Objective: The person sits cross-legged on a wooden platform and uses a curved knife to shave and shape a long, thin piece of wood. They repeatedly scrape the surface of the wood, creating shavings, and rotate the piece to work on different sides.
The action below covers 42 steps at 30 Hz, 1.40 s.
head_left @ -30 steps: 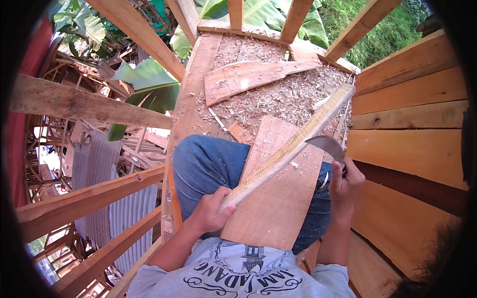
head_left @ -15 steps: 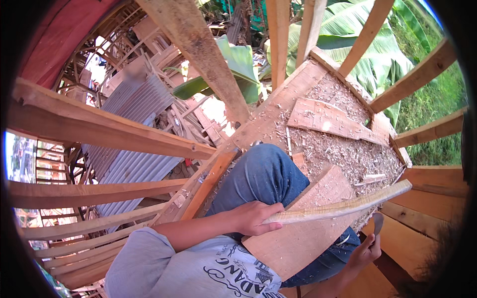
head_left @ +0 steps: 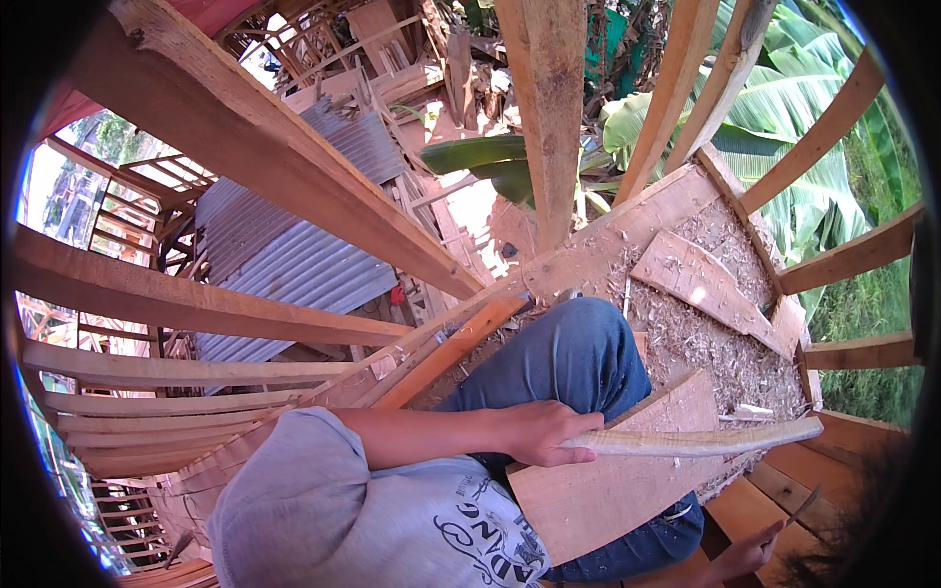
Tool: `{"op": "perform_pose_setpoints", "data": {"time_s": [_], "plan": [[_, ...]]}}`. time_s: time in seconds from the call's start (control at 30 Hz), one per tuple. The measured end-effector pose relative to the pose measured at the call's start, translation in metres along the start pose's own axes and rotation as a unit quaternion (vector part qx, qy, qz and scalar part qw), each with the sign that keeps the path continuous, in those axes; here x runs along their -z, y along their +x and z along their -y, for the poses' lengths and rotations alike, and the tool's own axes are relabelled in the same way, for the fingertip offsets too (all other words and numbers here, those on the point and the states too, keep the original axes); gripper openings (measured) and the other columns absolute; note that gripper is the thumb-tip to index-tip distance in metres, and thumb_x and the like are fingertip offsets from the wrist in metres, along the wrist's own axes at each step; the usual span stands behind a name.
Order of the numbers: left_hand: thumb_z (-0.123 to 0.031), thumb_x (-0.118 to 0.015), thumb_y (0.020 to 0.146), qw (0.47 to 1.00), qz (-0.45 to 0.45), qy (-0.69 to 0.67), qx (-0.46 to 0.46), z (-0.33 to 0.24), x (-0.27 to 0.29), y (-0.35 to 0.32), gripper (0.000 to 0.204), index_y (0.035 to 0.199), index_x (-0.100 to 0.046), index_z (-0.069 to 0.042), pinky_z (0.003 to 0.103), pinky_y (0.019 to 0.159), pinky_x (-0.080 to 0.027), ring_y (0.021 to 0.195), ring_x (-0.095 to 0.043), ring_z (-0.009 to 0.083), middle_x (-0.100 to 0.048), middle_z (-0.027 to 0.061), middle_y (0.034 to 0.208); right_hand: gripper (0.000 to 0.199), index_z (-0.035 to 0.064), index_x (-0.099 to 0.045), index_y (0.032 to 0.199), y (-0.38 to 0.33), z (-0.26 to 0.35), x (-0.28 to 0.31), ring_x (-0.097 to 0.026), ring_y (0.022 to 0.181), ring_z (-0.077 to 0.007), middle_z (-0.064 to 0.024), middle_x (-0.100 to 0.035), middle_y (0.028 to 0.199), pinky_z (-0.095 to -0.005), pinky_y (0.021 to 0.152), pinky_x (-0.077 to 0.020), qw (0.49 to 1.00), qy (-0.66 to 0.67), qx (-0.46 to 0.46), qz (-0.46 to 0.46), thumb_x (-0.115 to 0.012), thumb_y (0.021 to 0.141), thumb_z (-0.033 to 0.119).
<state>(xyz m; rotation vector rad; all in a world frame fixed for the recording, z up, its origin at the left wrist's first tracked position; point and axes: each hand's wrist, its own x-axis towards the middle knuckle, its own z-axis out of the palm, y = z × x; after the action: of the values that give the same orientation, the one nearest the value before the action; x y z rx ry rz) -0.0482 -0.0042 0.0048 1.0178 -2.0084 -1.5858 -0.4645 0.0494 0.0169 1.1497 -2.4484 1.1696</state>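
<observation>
My left hand is closed around the near end of a long, slightly curved strip of pale wood. The strip reaches out to the right, above a flat board that lies slanted across my lap. At the lower right, my right hand is closed on a knife; its dark, narrow-looking blade points up and away from the strip. The handle is mostly hidden in my fingers. Blade and strip are apart.
Wood shavings cover the platform around a loose board piece. Wooden posts rise along its edge. An orange-brown plank lies left of my bent knee. Corrugated metal sheets sit below, beyond the posts.
The view has turned, so the surroundings appear shifted. My right hand with the knife has moved lower and away from the strip. My left hand keeps its hold, and the strip looks more level.
</observation>
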Motion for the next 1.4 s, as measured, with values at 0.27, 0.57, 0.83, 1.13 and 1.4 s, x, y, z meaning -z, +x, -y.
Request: {"op": "perform_pose_setpoints", "data": {"time_s": [0.27,0.57,0.83,1.13,1.4], "plan": [[-0.035,-0.052,0.09,1.0,0.009,-0.003,0.012,-0.002,0.004,-0.004,0.034,0.099,-0.046,-0.003,0.045,0.063,-0.044,0.072,-0.059,0.041,-0.058,0.0219,0.07,0.051,-0.0046,-0.045,0.068,-0.087,0.086,-0.037,-0.031,0.053,-0.0138,-0.0024,-0.032,0.054,-0.0324,0.049,-0.0269,0.96,0.045,0.132,0.244,-0.048,0.095,0.039],[-0.035,-0.053,0.091,0.999,0.022,0.009,0.025,-0.005,0.002,0.0,0.035,0.102,-0.047,-0.002,0.045,0.063,-0.044,0.07,-0.059,0.0411,-0.058,0.0221,0.07,0.049,-0.004,-0.046,0.067,-0.057,0.081,-0.015,-0.034,0.048,-0.0157,-0.0055,-0.036,0.051,-0.034,0.045,-0.0263,0.97,0.087,0.065,0.217,-0.05,0.094,0.037],[-0.032,-0.053,0.091,0.999,0.009,0.017,0.037,-0.003,-0.001,0.002,0.033,0.105,-0.048,-0.002,0.043,0.065,-0.045,0.076,-0.061,0.0393,-0.06,0.0218,0.076,0.052,-0.0032,-0.049,0.07,-0.076,0.074,-0.074,-0.037,0.046,-0.0262,-0.0131,-0.039,0.05,-0.0387,0.045,-0.0282,0.97,0.097,0.119,0.189,-0.05,0.092,0.043],[-0.038,-0.05,0.092,1.0,0.003,0.0,0.031,-0.003,-0.001,0.002,0.039,0.103,-0.046,-0.001,0.047,0.066,-0.044,0.074,-0.058,0.043,-0.058,0.0239,0.073,0.052,-0.0013,-0.044,0.066,-0.081,0.067,-0.064,-0.034,0.046,-0.0206,-0.0099,-0.034,0.05,-0.0349,0.045,-0.0272,0.963,0.087,0.127,0.222,-0.051,0.092,0.043],[-0.034,-0.052,0.091,0.999,0.006,0.026,0.022,-0.003,0.001,0.0,0.034,0.098,-0.047,-0.001,0.044,0.059,-0.043,0.065,-0.058,0.0392,-0.055,0.02,0.065,0.049,-0.0006,-0.042,0.066,-0.026,0.029,-0.069,-0.032,0.049,-0.0119,-0.0025,-0.032,0.054,-0.03,0.045,-0.0246,0.957,0.187,-0.098,0.197,-0.046,0.096,0.037]]}}
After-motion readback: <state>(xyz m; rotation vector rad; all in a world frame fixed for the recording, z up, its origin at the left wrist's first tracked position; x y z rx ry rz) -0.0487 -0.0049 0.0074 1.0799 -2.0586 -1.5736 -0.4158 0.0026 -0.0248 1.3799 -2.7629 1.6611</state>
